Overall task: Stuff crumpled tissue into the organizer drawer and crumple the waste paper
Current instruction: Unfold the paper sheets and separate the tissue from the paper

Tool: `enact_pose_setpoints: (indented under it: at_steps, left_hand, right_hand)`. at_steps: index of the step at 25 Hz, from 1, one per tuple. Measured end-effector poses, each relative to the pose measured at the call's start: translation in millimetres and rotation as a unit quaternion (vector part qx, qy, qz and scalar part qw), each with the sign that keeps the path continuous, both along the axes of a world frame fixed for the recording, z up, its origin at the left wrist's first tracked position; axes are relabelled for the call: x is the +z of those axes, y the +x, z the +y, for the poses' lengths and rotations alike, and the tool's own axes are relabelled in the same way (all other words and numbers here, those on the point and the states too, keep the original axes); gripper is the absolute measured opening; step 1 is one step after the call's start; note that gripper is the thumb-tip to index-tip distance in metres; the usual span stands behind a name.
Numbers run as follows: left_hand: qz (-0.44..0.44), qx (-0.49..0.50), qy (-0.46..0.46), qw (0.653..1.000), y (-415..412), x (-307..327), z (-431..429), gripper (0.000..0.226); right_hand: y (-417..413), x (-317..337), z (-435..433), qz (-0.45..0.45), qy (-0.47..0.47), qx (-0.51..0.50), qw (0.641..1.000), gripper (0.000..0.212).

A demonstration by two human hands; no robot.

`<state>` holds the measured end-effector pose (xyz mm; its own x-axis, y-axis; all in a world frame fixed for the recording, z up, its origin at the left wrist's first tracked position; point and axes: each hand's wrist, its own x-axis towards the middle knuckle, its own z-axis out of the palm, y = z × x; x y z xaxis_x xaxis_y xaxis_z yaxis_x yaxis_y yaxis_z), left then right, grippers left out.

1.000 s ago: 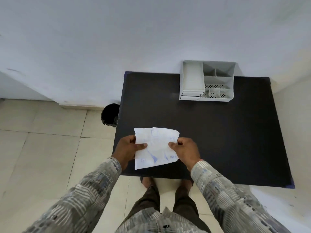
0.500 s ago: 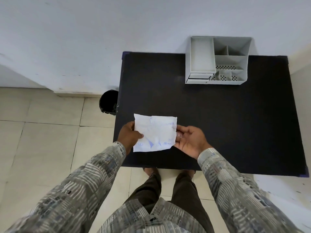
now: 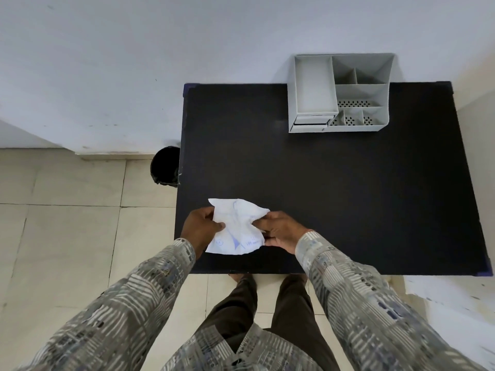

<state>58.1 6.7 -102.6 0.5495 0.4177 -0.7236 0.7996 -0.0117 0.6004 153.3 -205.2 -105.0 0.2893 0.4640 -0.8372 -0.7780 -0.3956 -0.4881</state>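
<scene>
A white sheet of waste paper (image 3: 235,227) with blue ink marks is held over the near left part of the black table (image 3: 334,188). My left hand (image 3: 201,228) pinches its left edge and my right hand (image 3: 280,231) gathers its right edge, which is buckled and creased inward. The grey plastic organizer (image 3: 339,92) stands at the table's far edge against the wall, with a small drawer (image 3: 310,123) at its lower left front, seemingly shut. No crumpled tissue is visible.
A black waste bin (image 3: 164,169) stands on the tiled floor just left of the table's left edge. White walls run behind and to the right of the table. My legs and feet are below the table's near edge.
The flat sheet has started to crumple: my right hand's fingers have closed in on its right edge and the top edge has bent. The view has shifted slightly.
</scene>
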Motion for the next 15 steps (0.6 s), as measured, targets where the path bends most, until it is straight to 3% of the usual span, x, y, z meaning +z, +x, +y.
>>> enact_pose_setpoints:
  at_steps: [7,10,13,15]
  left_hand:
    - [-0.006,0.026,0.012,1.000,-12,2,6,0.024]
    - [-0.014,0.034,-0.012,0.999,-12,10,1,0.025]
    - [-0.026,0.016,0.018,0.999,-15,11,1,0.023]
    - [-0.023,-0.003,0.064,0.998,-16,12,4,0.022]
  right_hand:
    - [-13,-11,3,0.017,0.046,-0.027,0.998,0.048]
    - [-19,-19,14,-0.106,-0.075,0.006,0.992,0.036]
    - [-15,-20,15,-0.280,-0.228,0.074,0.930,0.024]
    - [-9,-17,13,-0.330,-0.259,0.073,0.905,0.024]
